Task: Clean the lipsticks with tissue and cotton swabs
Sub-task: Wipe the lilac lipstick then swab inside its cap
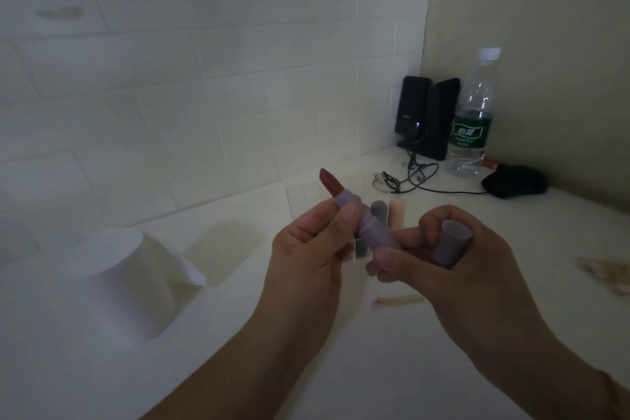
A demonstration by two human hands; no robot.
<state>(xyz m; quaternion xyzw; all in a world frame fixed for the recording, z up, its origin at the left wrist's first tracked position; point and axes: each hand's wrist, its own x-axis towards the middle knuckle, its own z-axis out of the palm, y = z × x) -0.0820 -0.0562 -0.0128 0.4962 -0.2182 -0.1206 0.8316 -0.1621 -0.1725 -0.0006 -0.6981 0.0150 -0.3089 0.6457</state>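
Note:
A purple lipstick tube (368, 222) with its dark red stick (331, 182) wound out slants up to the left over the white table. My left hand (306, 249) pinches the tube near its top. My right hand (456, 269) pinches the tube's base with thumb and fingertips and holds the purple cap (451, 244) curled in its fingers. A roll of white tissue (116, 276) stands at the left. A cotton swab (397, 301) with a pink-stained tip lies on the table under my right hand.
A clear organiser (306, 196) behind my hands holds a grey lipstick (379, 210) and a beige one (396, 210). At the back right stand two black speakers (426, 116), a water bottle (472, 116), cables (409, 177) and a black mouse (514, 181).

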